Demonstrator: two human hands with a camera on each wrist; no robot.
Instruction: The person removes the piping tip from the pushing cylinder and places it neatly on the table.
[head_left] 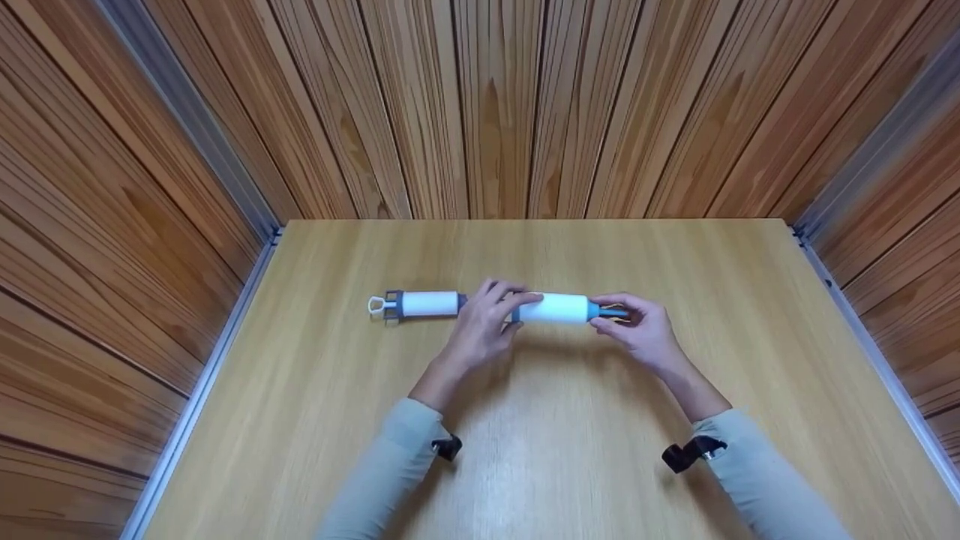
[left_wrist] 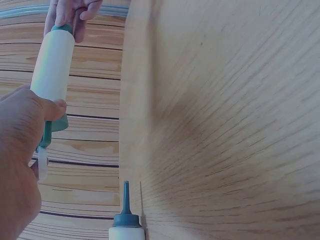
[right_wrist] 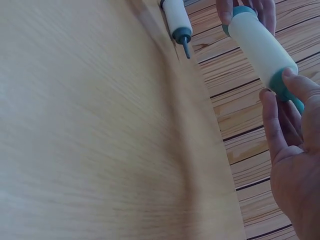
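Note:
Both hands hold up a large syringe (head_left: 555,308) with a white barrel, teal end fittings and a thin teal nozzle pointing right. My left hand (head_left: 484,319) grips its rear end; the teal flange (left_wrist: 61,123) and part of a white plunger show below that thumb in the left wrist view. At the front, my right hand (head_left: 649,334) pinches the teal nozzle cap (right_wrist: 278,82) between thumb and fingers. A second syringe (head_left: 430,304), with dark blue-grey ends, lies on the table left of the left hand, its white looped handle (head_left: 376,305) facing left. The left hand hides its nozzle in the head view.
The wooden table (head_left: 300,450) is bounded by a plank back wall (head_left: 495,112) and plank side walls. Metal rails (head_left: 202,397) run along the table's side edges. Each sleeved forearm carries a dark wrist camera (head_left: 448,448).

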